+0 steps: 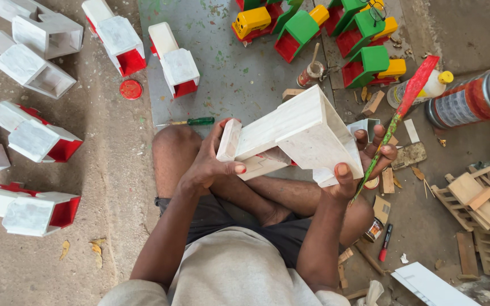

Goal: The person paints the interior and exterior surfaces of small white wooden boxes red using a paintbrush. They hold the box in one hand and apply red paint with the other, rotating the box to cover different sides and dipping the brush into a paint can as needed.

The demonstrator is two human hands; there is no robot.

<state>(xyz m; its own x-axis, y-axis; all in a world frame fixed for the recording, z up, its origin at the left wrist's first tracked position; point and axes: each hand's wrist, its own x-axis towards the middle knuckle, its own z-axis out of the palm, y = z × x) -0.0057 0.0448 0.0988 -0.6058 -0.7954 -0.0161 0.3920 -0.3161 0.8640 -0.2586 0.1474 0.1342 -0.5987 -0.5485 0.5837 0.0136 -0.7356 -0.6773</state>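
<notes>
Mid-paint: left hand (211, 164) clamped on white toy truck (293, 136), right hand (364, 156) gripping truck plus paintbrush (401, 116). Next probably calls for steady brushwork.

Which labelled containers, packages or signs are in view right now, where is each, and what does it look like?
Large can: far right, lying on its side, silvery metal with a red and grey label.
Squeeze bottle: left of the can, lying down, pale with a yellow cap, partly behind the red-coated brush that the right hand holds.
Small tin: by the right knee, printed wrapper.
No signs or screens.
</notes>
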